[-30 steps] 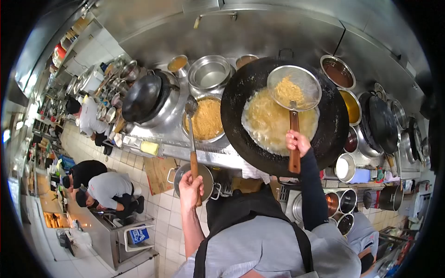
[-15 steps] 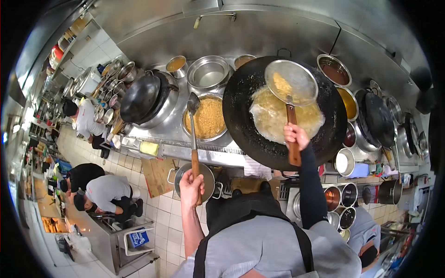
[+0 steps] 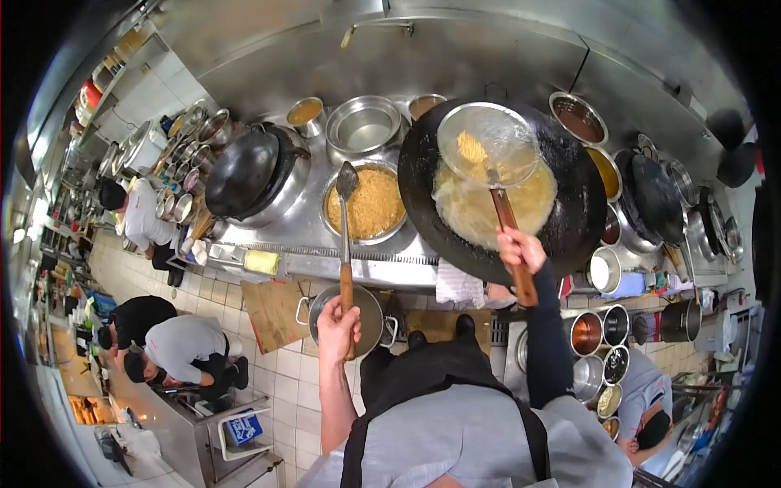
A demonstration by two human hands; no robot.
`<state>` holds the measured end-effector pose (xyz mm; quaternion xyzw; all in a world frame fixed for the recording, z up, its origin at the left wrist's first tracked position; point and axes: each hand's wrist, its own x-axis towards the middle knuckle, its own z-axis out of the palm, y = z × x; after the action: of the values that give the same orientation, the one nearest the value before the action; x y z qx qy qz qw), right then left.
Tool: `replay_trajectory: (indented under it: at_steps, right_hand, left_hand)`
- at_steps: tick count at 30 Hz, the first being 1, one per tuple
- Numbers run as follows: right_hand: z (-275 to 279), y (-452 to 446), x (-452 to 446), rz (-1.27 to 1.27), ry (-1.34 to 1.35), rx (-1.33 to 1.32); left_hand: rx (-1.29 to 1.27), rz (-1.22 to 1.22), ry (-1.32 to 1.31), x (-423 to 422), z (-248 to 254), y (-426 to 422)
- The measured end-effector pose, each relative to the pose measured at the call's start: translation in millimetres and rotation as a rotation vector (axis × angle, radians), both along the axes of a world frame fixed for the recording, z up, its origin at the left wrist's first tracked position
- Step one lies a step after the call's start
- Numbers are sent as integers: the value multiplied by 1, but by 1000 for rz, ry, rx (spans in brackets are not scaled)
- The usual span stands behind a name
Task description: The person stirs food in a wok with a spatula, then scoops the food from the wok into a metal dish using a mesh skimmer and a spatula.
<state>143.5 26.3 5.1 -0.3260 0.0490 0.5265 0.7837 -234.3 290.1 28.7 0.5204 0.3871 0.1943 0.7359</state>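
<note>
My left hand (image 3: pixel 338 328) is closed around the wooden handle of a long metal ladle (image 3: pixel 346 220). Its dark head is over the near-left part of a steel bowl (image 3: pixel 390 232) full of golden crumbly food (image 3: pixel 370 207). With my right hand (image 3: pixel 522 250) I grip the wooden handle of a round mesh strainer (image 3: pixel 508 126). A small golden clump (image 3: pixel 471 146) lies in the mesh. Below the strainer, a large black wok (image 3: pixel 582 203) holds pale, foamy liquid (image 3: pixel 488 215); I cannot tell whether the strainer's rim touches it.
Behind the bowl stand a steel pot (image 3: pixel 364 126) and a smaller pot (image 3: pixel 306 116) of orange liquid. Another black wok (image 3: pixel 248 171) sits left. Containers of brown sauce (image 3: pixel 579 118) and yellow liquid (image 3: pixel 603 172) flank the big wok. Co-workers (image 3: pixel 183 337) bend over a counter at lower left.
The strainer has shifted left over the wok, and the golden food in it looks like a smaller clump. My left hand and the ladle have barely moved. The whole view has turned slightly.
</note>
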Motion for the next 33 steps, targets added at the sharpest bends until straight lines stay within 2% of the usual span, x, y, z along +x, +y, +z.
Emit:
replay_trajectory:
  at_steps: [1,3,5,6,9,10,13,15,17,23,24,26,27,29,30,33]
  right_hand:
    - [-10,15,-7,-38,10,64]
    - [-10,40,-21,-116,-5,-28]
    - [-4,28,-20,31,-61,-21]
    - [9,29,-30,-14,50,-10]
    - [-5,48,-48,-93,172,106]
    - [-8,51,-49,-69,98,48]
    - [3,43,-44,45,108,-3]
    - [5,58,-63,-6,-35,-102]
    - [30,74,-91,-122,-243,-289]
    - [102,114,-142,-102,-642,-452]
    - [99,127,-151,-116,-718,-463]
    - [42,149,-148,-154,-1274,-673]
    - [42,165,-161,-191,-1433,-790]
    - [41,185,-180,-27,-1448,-964]
    - [40,189,-180,83,-1436,-967]
    - [6,195,-176,191,-1529,-1000]
  left_hand:
    - [-8,0,4,-3,0,0]
    - [-3,-1,-6,-1,3,7]
    - [6,-10,-14,-7,1,11]
    - [-3,-5,-31,-10,0,12]
    - [-1,-1,-29,-23,-7,15]
    - [-7,5,-21,-25,-7,16]
    - [-21,10,-29,-31,-3,23]
    - [-29,22,-40,-36,-4,23]
    - [-19,42,-46,-39,-3,27]
    - [-17,50,-62,-23,-2,44]
    - [-17,47,-71,-18,0,46]
    - [-12,46,-93,-6,5,49]
    - [-7,40,-95,0,7,49]
    - [-3,27,-97,10,10,48]
    - [-8,0,-93,14,13,48]
    - [-15,25,-66,22,6,54]
